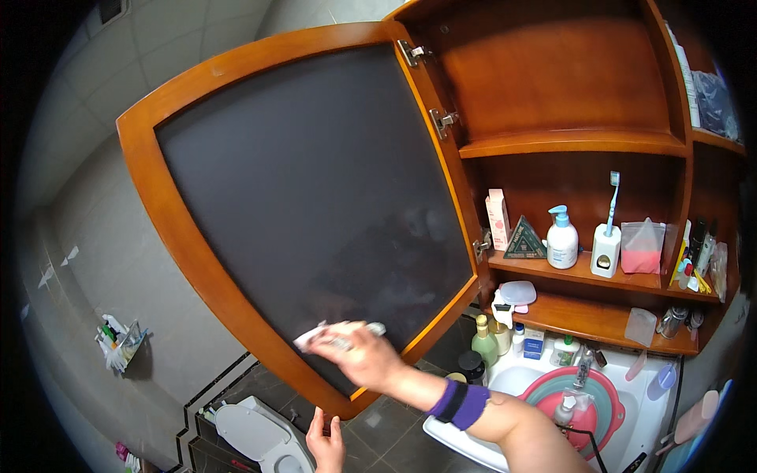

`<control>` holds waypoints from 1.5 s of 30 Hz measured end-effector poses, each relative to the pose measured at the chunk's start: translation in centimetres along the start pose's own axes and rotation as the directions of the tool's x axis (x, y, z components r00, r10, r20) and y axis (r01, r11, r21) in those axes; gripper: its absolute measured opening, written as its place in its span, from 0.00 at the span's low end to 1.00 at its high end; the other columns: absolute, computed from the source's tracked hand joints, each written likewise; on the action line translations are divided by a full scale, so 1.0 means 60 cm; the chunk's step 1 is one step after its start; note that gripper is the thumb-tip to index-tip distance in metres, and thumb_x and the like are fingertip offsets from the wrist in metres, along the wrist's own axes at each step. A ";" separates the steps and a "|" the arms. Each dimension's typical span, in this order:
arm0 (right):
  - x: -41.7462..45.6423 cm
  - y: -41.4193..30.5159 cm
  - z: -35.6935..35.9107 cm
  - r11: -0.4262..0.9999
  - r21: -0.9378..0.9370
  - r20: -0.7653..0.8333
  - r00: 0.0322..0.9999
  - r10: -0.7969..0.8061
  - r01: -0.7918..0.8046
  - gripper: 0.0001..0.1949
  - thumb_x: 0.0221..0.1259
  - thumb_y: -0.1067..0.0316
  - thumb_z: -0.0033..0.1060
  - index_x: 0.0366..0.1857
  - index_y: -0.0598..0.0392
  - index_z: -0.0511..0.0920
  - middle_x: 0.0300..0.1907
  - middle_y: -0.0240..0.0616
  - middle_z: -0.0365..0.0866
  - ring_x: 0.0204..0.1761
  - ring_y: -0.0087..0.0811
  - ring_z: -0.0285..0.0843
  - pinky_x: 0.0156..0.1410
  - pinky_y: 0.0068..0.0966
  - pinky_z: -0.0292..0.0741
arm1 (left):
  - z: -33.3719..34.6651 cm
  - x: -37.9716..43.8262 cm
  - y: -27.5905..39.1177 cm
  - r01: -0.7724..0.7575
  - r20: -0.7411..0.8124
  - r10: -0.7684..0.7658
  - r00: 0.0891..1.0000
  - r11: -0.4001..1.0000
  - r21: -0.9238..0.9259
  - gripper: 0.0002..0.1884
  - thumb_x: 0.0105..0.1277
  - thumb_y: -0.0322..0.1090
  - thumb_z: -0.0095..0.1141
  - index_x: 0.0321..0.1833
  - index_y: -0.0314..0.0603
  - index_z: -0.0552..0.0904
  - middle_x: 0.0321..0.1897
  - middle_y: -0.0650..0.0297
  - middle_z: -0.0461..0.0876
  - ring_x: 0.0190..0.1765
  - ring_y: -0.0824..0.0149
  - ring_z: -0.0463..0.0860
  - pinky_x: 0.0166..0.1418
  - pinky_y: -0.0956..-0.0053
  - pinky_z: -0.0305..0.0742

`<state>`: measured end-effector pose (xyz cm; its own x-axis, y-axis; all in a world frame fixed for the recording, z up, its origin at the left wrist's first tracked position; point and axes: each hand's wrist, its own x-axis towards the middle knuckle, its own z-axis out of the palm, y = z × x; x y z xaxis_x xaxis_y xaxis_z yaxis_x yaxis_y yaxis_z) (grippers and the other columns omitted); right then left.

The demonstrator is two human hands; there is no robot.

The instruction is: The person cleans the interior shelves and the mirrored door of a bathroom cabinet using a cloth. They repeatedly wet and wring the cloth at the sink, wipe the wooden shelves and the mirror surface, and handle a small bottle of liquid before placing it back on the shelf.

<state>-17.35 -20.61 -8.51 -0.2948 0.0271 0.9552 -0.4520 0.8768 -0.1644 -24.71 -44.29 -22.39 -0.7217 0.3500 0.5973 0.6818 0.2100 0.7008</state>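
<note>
A wooden cabinet door (171, 201) hangs open on metal hinges, with a dark inner panel (295, 177) facing me. Near the panel's lower end, my right hand (361, 355) is closed around a crumpled whitish cloth or tissue (310, 337) against the surface. Some of the cloth is hidden by my fingers. Smeary, hazy marks show on the panel above that hand. Below, my left hand (326, 443) is at the door's bottom edge with its fingers apart. Its fingertips overlap the frame; whether they press on it is unclear. A purple band (458, 404) wraps my right forearm.
Right of the door, cabinet shelves (571, 145) hold a pump bottle (562, 239), a toothbrush holder (605, 251) and boxes. Underneath, a washbasin (508, 378) contains pink and grey tubs (618, 408). A toilet (260, 434) stands lower left; a wall caddy (124, 346) holds bottles.
</note>
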 end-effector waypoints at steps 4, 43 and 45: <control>0.026 0.128 -0.114 0.919 -0.114 -0.399 0.864 0.306 -0.378 0.31 0.64 0.72 0.64 0.73 0.45 0.72 0.58 0.50 0.69 0.59 0.46 0.72 0.65 0.39 0.73 | 0.003 -0.003 0.026 -0.001 0.002 0.001 1.000 1.000 0.027 0.26 0.70 0.23 0.62 0.71 0.32 0.75 0.41 0.62 0.85 0.41 0.73 0.82 0.45 0.77 0.78; 0.227 0.247 -0.239 0.783 -0.362 -0.630 0.752 0.195 -0.506 0.34 0.60 0.82 0.53 0.73 0.44 0.72 0.55 0.49 0.71 0.62 0.48 0.68 0.71 0.37 0.67 | 0.009 0.004 0.052 -0.107 -0.005 0.108 0.994 0.992 0.073 0.22 0.72 0.34 0.64 0.65 0.29 0.80 0.59 0.44 0.84 0.62 0.50 0.83 0.68 0.64 0.75; 0.290 0.218 -0.253 0.819 -0.449 -0.585 0.810 0.031 -0.356 0.34 0.58 0.80 0.54 0.73 0.44 0.73 0.59 0.51 0.69 0.63 0.50 0.66 0.73 0.40 0.66 | 0.010 0.003 0.057 -0.135 -0.006 0.136 0.991 0.986 0.095 0.22 0.73 0.34 0.63 0.65 0.29 0.80 0.58 0.44 0.84 0.60 0.49 0.84 0.66 0.63 0.77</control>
<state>-15.64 -1.38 9.70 0.2400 0.3306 0.9128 0.1131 0.9243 -0.3645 -22.43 -42.95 -20.11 -0.6231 0.3697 0.6893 0.7810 0.2470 0.5736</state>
